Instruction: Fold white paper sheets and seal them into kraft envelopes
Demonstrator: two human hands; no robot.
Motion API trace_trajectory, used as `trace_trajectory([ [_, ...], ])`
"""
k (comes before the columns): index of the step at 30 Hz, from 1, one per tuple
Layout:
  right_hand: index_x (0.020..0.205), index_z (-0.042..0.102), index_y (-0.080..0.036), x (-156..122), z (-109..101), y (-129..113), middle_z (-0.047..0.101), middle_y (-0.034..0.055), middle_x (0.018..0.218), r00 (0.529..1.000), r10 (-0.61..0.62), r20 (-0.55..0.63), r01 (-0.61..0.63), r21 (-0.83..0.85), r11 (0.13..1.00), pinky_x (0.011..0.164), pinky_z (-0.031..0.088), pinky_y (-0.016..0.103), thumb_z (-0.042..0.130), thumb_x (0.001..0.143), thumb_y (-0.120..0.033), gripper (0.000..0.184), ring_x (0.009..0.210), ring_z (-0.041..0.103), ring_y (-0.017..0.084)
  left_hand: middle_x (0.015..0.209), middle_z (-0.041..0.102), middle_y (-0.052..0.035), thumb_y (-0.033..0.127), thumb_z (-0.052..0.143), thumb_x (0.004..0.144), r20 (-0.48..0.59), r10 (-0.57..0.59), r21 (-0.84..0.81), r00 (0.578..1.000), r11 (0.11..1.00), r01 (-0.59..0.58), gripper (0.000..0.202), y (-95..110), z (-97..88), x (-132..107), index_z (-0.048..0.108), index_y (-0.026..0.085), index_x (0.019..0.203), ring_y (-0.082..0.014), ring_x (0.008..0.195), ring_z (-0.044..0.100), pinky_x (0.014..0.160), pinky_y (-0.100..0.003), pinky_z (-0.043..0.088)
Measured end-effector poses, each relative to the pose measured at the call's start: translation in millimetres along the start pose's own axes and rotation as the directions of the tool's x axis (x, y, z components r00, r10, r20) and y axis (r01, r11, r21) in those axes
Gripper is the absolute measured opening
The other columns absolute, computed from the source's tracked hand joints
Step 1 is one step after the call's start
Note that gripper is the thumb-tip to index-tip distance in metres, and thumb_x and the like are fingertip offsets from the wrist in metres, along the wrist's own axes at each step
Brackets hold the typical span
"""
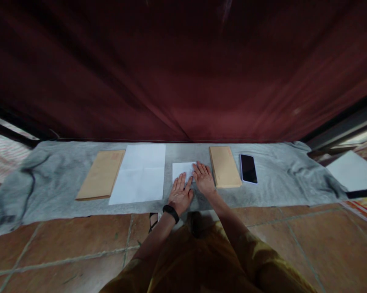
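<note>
A small folded sheet of white paper [178, 169] lies on the grey cloth in front of me. My left hand [181, 195], with a black band on its wrist, rests on the paper's near edge with its fingers stretched out. On the paper's right side my right hand [203, 179] lies flat, fingers spread. Both palms face down, and they cover part of the paper. Left of them are larger white sheets [140, 175] with a crease across the middle. A stack of brown envelopes [225, 167] sits just right of my right hand.
More brown envelopes [101, 175] lie at the left of the grey cloth [275, 175]. A phone [248, 168] with a dark screen is at the right. Behind the narrow surface hangs a dark red curtain [183, 81]. Brown floor tiles [64, 240] show below.
</note>
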State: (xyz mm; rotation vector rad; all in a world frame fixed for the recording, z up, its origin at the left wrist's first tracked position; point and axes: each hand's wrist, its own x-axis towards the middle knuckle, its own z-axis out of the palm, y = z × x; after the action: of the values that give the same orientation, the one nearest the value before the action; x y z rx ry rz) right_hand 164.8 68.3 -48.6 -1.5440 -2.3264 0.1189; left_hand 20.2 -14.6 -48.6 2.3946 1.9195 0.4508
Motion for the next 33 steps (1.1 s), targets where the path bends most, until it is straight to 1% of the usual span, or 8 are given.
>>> trace_trajectory([
  [5,0.153,0.042,-0.016,-3.7,2.1,2.0,0.042,0.0122,0.158,1.0,0.007,-0.015,-0.007,-0.009,1.0,0.12,0.027,0.049,0.034,0.107,-0.032,0.05,0.146,0.037,0.027,0.165,0.028,-0.0127,0.027,0.044,0.096,-0.002,0.005,0.017,1.0,1.0,-0.004,0.058,-0.2,-2.1,-0.1,0.039,0.019,0.153,-0.0274,0.153,0.025,0.124,-0.049,0.026],
  [8,0.152,0.044,-0.016,-4.5,3.8,2.3,0.041,0.0112,0.159,1.0,0.017,-0.02,-0.017,-0.016,1.0,0.12,0.027,0.048,0.033,0.107,-0.032,0.049,0.146,0.038,0.027,0.163,0.032,-0.0149,0.028,0.042,0.097,-0.012,0.003,0.022,1.0,1.0,-0.003,0.059,-1.2,-2.4,-0.9,0.037,0.013,0.154,-0.0268,0.153,0.026,0.124,-0.048,0.027],
  [13,0.152,0.044,-0.018,-6.4,5.2,4.2,0.041,0.0107,0.159,0.998,0.051,-0.029,-0.052,-0.011,0.999,0.119,0.028,0.048,0.035,0.106,-0.033,0.049,0.145,0.039,0.027,0.161,0.034,-0.0194,0.031,0.039,0.099,-0.044,-0.041,0.017,0.998,0.999,0.042,0.061,-2.8,-0.8,-2.7,0.034,0.005,0.153,-0.0278,0.152,0.026,0.123,-0.049,0.03],
  [18,0.152,0.044,-0.018,-7.8,4.5,3.1,0.041,0.0099,0.159,0.997,0.065,-0.034,-0.065,-0.009,0.998,0.12,0.028,0.048,0.036,0.106,-0.033,0.049,0.146,0.039,0.027,0.161,0.035,-0.0184,0.032,0.035,0.1,-0.061,-0.106,0.016,0.993,0.994,0.107,0.06,-1.8,2.0,0.1,0.034,0.006,0.154,-0.0273,0.152,0.027,0.122,-0.049,0.031],
  [21,0.152,0.044,-0.016,-8.1,4.6,2.0,0.04,0.01,0.159,0.997,0.062,-0.038,-0.062,-0.006,0.998,0.12,0.027,0.048,0.036,0.106,-0.032,0.049,0.146,0.038,0.028,0.161,0.035,-0.0177,0.032,0.034,0.1,-0.043,-0.15,0.018,0.988,0.988,0.151,0.059,-1.0,2.6,9.3,0.036,0.007,0.153,-0.0284,0.152,0.028,0.122,-0.049,0.03],
  [24,0.152,0.044,-0.016,-8.0,5.1,1.4,0.04,0.0103,0.159,0.997,0.065,-0.04,-0.065,0.002,0.998,0.12,0.026,0.049,0.036,0.106,-0.032,0.049,0.145,0.038,0.028,0.161,0.035,-0.018,0.031,0.032,0.1,0.03,-0.169,0.023,0.985,0.985,0.169,0.058,-1.2,1.2,25.4,0.037,0.005,0.152,-0.0291,0.152,0.028,0.123,-0.049,0.028],
  [28,0.152,0.044,-0.016,-7.7,5.2,1.6,0.043,0.0105,0.158,0.997,0.072,-0.042,-0.071,0.022,0.997,0.12,0.026,0.049,0.037,0.106,-0.033,0.05,0.145,0.038,0.028,0.163,0.029,-0.0174,0.027,0.03,0.099,0.116,-0.189,0.043,0.975,0.982,0.185,0.059,-3.0,-0.4,49.6,0.034,0.004,0.154,-0.0273,0.154,0.022,0.125,-0.046,0.023],
  [33,0.151,0.046,-0.016,-7.7,4.2,1.6,0.044,0.0111,0.157,0.996,0.073,-0.041,-0.072,0.033,0.997,0.119,0.027,0.049,0.04,0.105,-0.033,0.049,0.145,0.039,0.029,0.165,0.025,-0.0157,0.03,0.028,0.101,0.14,-0.208,0.057,0.968,0.978,0.202,0.06,-8.5,5.3,66.8,0.031,0.004,0.156,-0.0263,0.155,0.018,0.127,-0.044,0.017],
])
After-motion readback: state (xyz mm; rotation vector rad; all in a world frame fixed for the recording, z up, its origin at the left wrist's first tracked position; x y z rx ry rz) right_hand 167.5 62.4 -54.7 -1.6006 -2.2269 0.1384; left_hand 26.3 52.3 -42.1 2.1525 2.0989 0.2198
